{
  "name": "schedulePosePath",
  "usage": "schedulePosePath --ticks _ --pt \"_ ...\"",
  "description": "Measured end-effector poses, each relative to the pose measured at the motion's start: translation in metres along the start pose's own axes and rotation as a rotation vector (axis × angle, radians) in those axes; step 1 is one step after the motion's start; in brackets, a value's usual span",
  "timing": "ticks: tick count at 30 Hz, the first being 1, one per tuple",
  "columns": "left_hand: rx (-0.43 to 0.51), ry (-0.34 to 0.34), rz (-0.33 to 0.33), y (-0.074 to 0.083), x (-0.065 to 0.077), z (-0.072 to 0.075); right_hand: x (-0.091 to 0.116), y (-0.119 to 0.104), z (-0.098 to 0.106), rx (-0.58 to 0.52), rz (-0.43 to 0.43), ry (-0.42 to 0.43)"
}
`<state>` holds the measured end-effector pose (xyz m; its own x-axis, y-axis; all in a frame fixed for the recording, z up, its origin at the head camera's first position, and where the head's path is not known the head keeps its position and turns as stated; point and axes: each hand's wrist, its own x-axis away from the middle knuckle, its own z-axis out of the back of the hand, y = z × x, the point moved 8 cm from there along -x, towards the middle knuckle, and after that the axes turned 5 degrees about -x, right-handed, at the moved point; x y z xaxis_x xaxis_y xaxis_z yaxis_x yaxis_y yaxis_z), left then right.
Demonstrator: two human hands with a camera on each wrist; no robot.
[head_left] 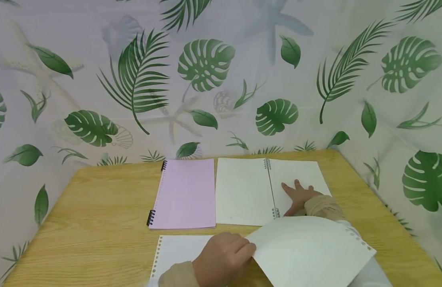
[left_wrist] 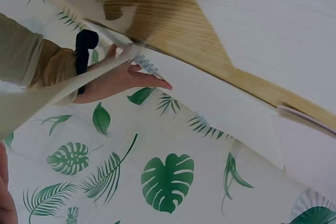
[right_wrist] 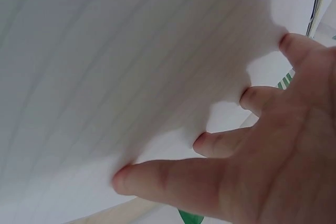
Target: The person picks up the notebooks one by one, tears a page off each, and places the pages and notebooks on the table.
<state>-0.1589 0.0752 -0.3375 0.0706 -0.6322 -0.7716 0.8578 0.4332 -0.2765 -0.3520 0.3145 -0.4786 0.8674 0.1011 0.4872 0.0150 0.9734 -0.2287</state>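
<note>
A loose white sheet [head_left: 310, 251] with punched holes along its right edge is pinched at its left corner by my left hand [head_left: 224, 255]. The sheet bends upward and covers part of the right forearm. My right hand [head_left: 299, 195] rests with spread fingers on the right page of an open spiral notebook [head_left: 242, 191]. In the right wrist view, the fingertips of the right hand [right_wrist: 273, 140] touch the faintly lined page [right_wrist: 121, 77]. Below the notebook, a lined sheet [head_left: 181, 251] with holes down its left side lies partly behind the left hand.
A pink notebook [head_left: 188, 195] with black binding coils on its left lies against the left side of the open notebook. The wooden table [head_left: 88, 223] meets a leaf-patterned cloth [head_left: 206, 119] at the back and sides.
</note>
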Motion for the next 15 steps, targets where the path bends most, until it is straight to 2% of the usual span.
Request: schedulePosePath --ticks 5,7,8,9,10,11,13,14,15 --pt "0.019 0.054 -0.004 0.006 -0.004 0.015 0.003 0.002 0.000 -0.040 -0.038 -0.030" --pt "0.071 0.055 0.046 0.002 -0.004 0.019 0.004 0.003 -0.001 -0.052 -0.051 -0.042" --pt "0.127 0.031 0.107 -0.002 -0.004 0.018 0.004 0.004 -0.001 -0.055 -0.054 -0.046" --pt "0.219 -0.020 0.198 -0.010 -0.002 0.014 0.004 0.004 -0.001 -0.059 -0.052 -0.046" --pt "0.346 -0.098 0.319 -0.020 0.000 0.006 0.004 0.005 -0.001 -0.056 -0.049 -0.043" --pt "0.502 -0.185 0.467 -0.030 0.005 -0.005 0.003 0.005 -0.001 -0.053 -0.041 -0.037" --pt "0.788 -0.355 0.802 -0.048 0.024 -0.030 0.001 0.005 -0.002 -0.046 -0.020 -0.024" --pt "0.893 -0.429 0.962 -0.053 0.036 -0.042 0.000 0.005 -0.002 -0.044 -0.001 -0.017" --pt "0.982 -0.498 1.092 -0.055 0.047 -0.053 0.000 0.004 -0.001 -0.036 0.023 -0.007"
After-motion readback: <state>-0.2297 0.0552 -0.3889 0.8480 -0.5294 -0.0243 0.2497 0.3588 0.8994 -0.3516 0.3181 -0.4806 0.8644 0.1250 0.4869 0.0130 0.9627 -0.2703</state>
